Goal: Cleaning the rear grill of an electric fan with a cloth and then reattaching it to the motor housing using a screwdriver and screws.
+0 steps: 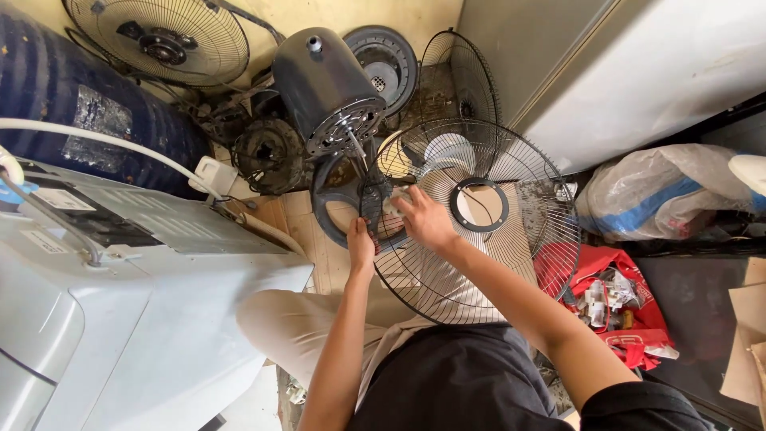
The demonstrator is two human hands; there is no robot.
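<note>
The person sits low on the floor among fan parts, holding a round black wire fan guard [479,231] over the lap. The guard lies nearly flat, its open face turned up toward the head camera and tipped a little toward the wall; its black centre ring [482,204] sits just right of the hands. Through the wires a pale fan blade [447,152] shows underneath.

The left hand [361,243] grips the guard's near left rim, fingers curled around the wires, thumb side up. The right hand [425,219] reaches across the guard from the right, fingers bent and closed on something small at the left part of the guard, beside the motor shaft; what it pinches I cannot tell. The two hands are near each other but not touching.

Just beyond them a dark grey fan motor [329,88] stands tilted, its long axis running from upper left down to lower right, with its thin shaft [357,148] pointing down toward the hands. Behind it another wire guard [159,36] leans on the wall, with a third, narrower one [467,76] standing on edge to the right. A white machine housing [120,319] fills the left, a blue drum [72,96] lies behind it, and a red bag [614,303] of small parts lies on the floor to the right, by a clear plastic sack [662,191].
</note>
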